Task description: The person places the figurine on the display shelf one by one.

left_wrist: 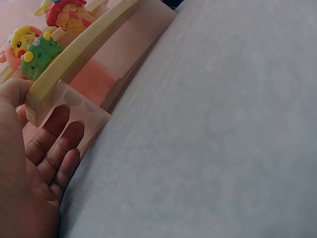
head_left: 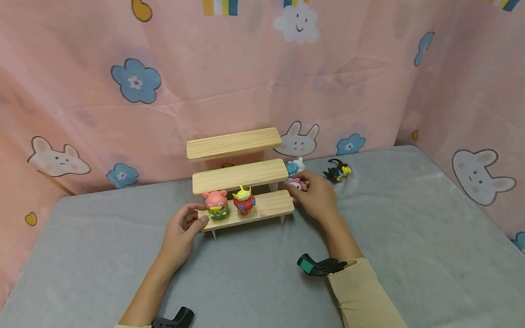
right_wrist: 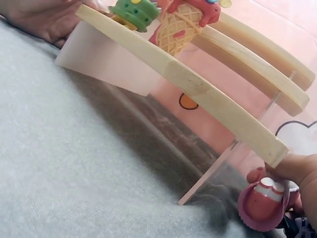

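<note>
A three-step wooden display stand (head_left: 240, 177) with clear supports stands on the table. My left hand (head_left: 183, 234) pinches the left end of its lowest step, the other fingers relaxed below it in the left wrist view. At the opposite end, my right hand (head_left: 317, 196) grips the edge of that step; its thumb (right_wrist: 297, 168) touches the corner in the right wrist view. Close beside this thumb is a pink figurine (right_wrist: 265, 203), partly hidden by the hand in the head view. Two figurines stand on the lowest step: a pink-headed one in green (head_left: 216, 204) and a yellow-green one in red (head_left: 244, 200).
Behind my right hand, a white-and-blue figurine (head_left: 296, 166) is near the middle step's end. Further right, a black-and-yellow figurine (head_left: 337, 171) lies on the grey table cover (head_left: 407, 240). A pink printed curtain (head_left: 239, 85) hangs behind the stand.
</note>
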`<move>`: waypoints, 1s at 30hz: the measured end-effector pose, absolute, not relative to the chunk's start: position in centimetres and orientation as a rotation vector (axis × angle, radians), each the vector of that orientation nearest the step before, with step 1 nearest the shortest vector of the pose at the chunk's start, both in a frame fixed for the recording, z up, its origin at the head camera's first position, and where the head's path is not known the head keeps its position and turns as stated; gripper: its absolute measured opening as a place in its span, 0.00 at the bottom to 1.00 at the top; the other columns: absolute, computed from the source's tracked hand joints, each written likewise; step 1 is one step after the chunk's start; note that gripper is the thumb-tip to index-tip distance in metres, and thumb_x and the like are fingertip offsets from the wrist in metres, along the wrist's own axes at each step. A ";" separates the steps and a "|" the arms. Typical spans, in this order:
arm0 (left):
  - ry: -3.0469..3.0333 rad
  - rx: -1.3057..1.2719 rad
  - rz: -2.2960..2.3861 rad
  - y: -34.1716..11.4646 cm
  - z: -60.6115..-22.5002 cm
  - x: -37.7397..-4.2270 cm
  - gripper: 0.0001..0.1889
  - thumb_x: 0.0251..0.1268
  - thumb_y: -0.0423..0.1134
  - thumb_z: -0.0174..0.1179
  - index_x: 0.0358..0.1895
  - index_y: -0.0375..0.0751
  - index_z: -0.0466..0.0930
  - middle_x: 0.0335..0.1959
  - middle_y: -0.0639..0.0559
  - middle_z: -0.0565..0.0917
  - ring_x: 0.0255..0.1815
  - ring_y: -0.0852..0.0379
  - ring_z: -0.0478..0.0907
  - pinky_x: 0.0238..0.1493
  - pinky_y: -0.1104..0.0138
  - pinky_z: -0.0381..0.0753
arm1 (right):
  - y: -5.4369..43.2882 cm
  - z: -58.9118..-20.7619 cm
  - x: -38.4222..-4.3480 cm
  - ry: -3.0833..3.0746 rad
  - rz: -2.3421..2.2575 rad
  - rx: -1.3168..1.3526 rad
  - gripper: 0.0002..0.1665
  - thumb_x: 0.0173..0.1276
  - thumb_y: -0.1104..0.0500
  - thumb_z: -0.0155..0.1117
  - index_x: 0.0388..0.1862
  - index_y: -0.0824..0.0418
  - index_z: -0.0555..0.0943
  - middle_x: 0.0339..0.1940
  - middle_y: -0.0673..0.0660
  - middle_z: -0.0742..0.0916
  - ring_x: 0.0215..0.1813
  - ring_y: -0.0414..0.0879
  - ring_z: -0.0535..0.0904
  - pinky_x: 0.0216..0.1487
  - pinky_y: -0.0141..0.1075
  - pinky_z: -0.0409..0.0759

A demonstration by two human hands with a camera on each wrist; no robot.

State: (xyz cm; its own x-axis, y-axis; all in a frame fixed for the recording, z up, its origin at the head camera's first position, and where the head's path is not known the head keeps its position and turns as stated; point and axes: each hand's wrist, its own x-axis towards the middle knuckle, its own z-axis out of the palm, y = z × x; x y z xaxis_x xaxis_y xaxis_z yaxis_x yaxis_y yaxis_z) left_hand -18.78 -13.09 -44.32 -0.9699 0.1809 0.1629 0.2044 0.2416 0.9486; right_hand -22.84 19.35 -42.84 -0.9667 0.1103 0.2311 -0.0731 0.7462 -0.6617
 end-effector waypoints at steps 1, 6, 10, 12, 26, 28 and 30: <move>-2.456 -0.388 -1.883 -13.1 -44.3 -18.8 0.13 0.74 0.35 0.56 0.56 0.34 0.76 0.32 0.51 0.78 0.32 0.64 0.74 0.39 0.70 0.76 | 19.3 -42.8 -22.8 -2.673 1.054 -0.028 0.25 0.66 0.44 0.71 0.53 0.60 0.84 0.45 0.61 0.89 0.42 0.53 0.82 0.41 0.43 0.76; -2.451 -0.401 -1.881 -13.1 -44.4 -18.7 0.13 0.74 0.35 0.57 0.56 0.35 0.77 0.31 0.50 0.78 0.31 0.63 0.74 0.39 0.70 0.76 | 19.2 -42.8 -22.6 -2.555 1.169 -0.045 0.21 0.68 0.49 0.70 0.54 0.61 0.84 0.43 0.62 0.87 0.36 0.49 0.78 0.35 0.36 0.72; -2.441 -0.403 -1.899 -13.1 -44.6 -18.7 0.13 0.74 0.34 0.57 0.56 0.34 0.77 0.31 0.49 0.78 0.31 0.63 0.74 0.39 0.70 0.76 | 19.2 -42.7 -22.5 -2.520 1.188 -0.051 0.17 0.71 0.51 0.68 0.51 0.61 0.85 0.38 0.62 0.87 0.29 0.46 0.78 0.27 0.32 0.72; -2.436 -0.398 -1.906 -13.1 -44.6 -18.8 0.13 0.74 0.34 0.57 0.56 0.34 0.77 0.31 0.49 0.78 0.32 0.64 0.74 0.40 0.70 0.76 | 19.1 -42.6 -22.5 -2.522 1.175 -0.039 0.16 0.71 0.51 0.68 0.50 0.61 0.85 0.37 0.61 0.87 0.27 0.45 0.77 0.26 0.31 0.72; -2.435 -0.381 -1.912 -13.0 -44.4 -19.0 0.13 0.74 0.35 0.57 0.56 0.35 0.77 0.33 0.47 0.79 0.32 0.63 0.74 0.40 0.70 0.76 | 19.8 -41.2 -22.6 -2.363 1.282 -0.049 0.16 0.72 0.52 0.67 0.50 0.62 0.85 0.41 0.62 0.89 0.33 0.47 0.82 0.28 0.27 0.75; -2.438 -0.388 -1.912 -13.1 -44.5 -18.9 0.13 0.74 0.35 0.57 0.56 0.35 0.77 0.33 0.47 0.79 0.32 0.63 0.74 0.40 0.70 0.76 | 20.1 -40.9 -22.5 -2.338 1.300 -0.081 0.16 0.72 0.51 0.67 0.50 0.61 0.85 0.43 0.61 0.88 0.35 0.47 0.81 0.29 0.28 0.74; -2.442 -0.397 -1.911 -13.1 -44.6 -18.9 0.13 0.74 0.35 0.57 0.56 0.35 0.76 0.33 0.47 0.79 0.32 0.62 0.74 0.40 0.70 0.76 | 20.4 -40.5 -22.4 -2.304 1.315 -0.079 0.16 0.72 0.52 0.67 0.50 0.61 0.86 0.43 0.60 0.89 0.36 0.47 0.80 0.30 0.28 0.72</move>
State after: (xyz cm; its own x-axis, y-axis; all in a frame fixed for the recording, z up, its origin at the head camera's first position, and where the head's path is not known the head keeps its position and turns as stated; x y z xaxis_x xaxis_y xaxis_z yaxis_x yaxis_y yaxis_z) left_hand -18.94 -13.10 -44.57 -0.9677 0.1889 0.1670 0.2075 0.2207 0.9530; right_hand -22.39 20.37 -40.47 -0.8817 0.2807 0.3793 -0.1838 0.5361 -0.8239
